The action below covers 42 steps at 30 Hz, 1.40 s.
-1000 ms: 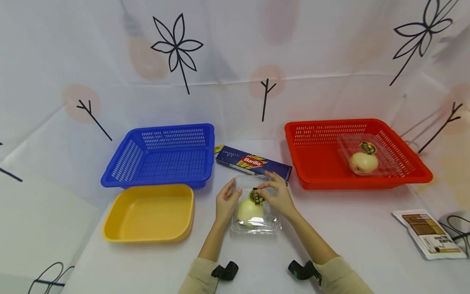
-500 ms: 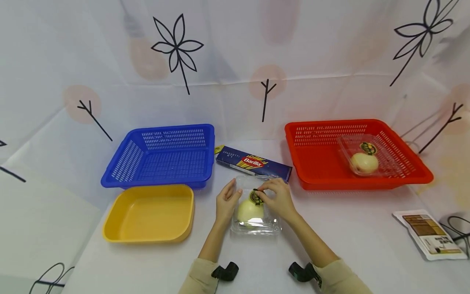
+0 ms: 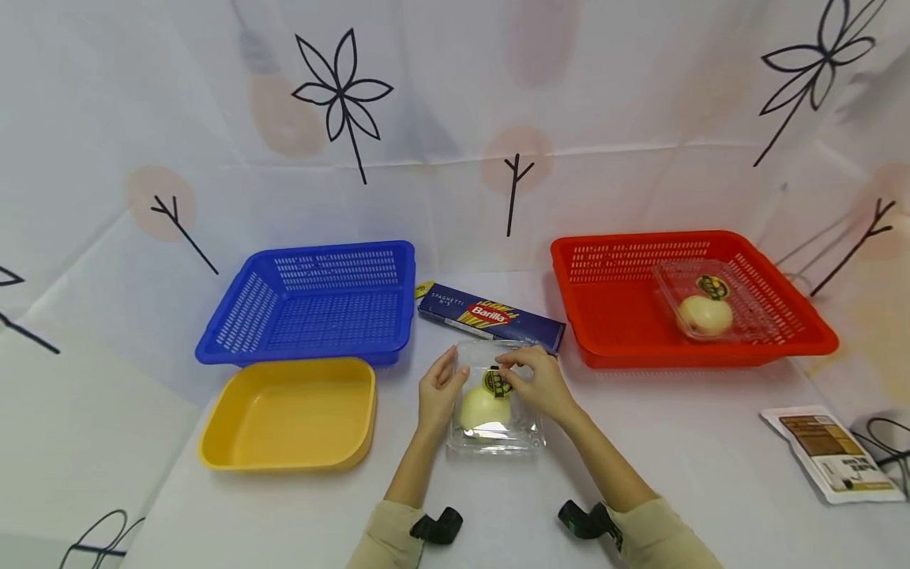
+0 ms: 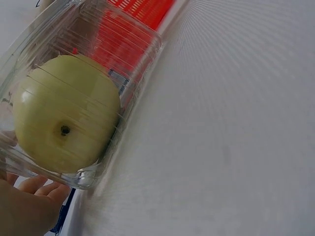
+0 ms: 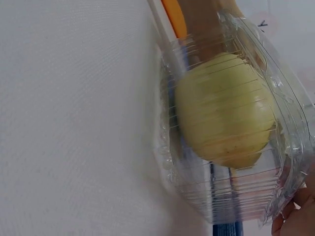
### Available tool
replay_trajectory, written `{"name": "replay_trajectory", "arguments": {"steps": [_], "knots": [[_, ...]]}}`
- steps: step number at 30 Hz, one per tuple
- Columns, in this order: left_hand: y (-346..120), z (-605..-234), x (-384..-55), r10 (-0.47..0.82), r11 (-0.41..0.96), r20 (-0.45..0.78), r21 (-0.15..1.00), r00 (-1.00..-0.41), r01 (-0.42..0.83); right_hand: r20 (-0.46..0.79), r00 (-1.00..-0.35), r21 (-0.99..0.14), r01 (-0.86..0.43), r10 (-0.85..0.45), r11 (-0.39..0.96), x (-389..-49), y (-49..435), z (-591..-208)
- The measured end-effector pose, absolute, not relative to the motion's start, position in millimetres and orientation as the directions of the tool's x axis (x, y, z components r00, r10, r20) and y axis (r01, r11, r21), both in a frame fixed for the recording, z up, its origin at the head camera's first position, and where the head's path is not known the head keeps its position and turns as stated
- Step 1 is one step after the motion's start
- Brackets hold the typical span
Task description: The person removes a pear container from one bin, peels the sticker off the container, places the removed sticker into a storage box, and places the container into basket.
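Clamshell (image 3: 498, 446), left edge apart from yellow tray (image 3: 291, 423).

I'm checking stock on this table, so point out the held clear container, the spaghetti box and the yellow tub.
Held clear container (image 3: 496, 446), head view: near edge.
Spaghetti box (image 3: 490, 314), head view: logo on its top face.
Yellow tub (image 3: 287, 423), head view: bare floor inside.

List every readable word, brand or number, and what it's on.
"SPAGHETTI N°5": dark blue box
"Barilla": same box
Near sticker, on near clear container: too small to read
Far sticker, on far clear container: too small
White pouch: too blurred
Yellow piece by box: too small
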<state>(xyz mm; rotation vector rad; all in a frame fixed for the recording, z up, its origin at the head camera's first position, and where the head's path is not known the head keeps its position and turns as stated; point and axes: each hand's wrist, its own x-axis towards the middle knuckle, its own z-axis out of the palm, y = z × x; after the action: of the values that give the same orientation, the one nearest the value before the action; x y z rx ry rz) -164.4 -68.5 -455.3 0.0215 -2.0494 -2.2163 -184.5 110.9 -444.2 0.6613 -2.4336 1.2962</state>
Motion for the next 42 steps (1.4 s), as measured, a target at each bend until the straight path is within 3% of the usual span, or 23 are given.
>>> {"name": "replay_trajectory", "arguments": {"steps": [18,28,42], "knots": [[-68.6,-456.1,-164.4,-0.102,-0.099,0.060,0.993,-0.993,0.070,0.406,-0.855,-0.683,-0.518,-0.321,0.516,-186.6,109.0,-439.7],[-68.7,-485.6,-178.1,-0.119,-0.146,0.053,0.987,-0.992,0.071,0.352,-0.882,-0.741,-0.467,-0.313,0.483,-187.0,109.9,-436.1],[-69.4,-466.8,-169.2,-0.099,-0.168,0.041,0.984,-0.994,0.057,0.350,-0.882,-0.752,-0.466,-0.316,0.466,-186.8,109.7,-437.8]]}}
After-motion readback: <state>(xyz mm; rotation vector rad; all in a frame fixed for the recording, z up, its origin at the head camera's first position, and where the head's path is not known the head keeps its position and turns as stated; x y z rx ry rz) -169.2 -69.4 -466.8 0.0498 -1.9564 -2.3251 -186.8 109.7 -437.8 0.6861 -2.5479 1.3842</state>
